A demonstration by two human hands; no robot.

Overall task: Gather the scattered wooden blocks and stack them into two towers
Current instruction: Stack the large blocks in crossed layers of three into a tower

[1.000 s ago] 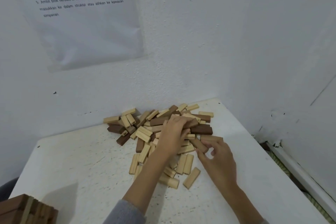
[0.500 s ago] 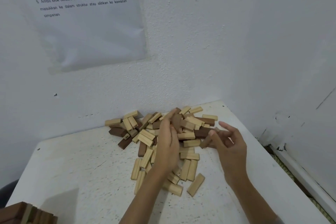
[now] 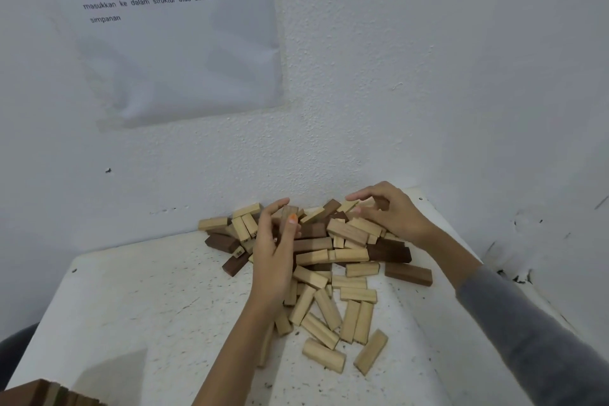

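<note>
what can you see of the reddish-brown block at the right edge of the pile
The reddish-brown rectangular wooden block lies flat on the white speckled table, long axis sloping down to the right. Faces look smooth and unmarked. It sits beside a darker brown wooden block at the pile's right edge; only the table plainly touches it.

The right hand (image 3: 392, 212) has moved to the far right of the pile (image 3: 333, 260) (by the wall); the left hand (image 3: 273, 257) now pinches 1 block (image 3: 289, 212) upright.
</note>
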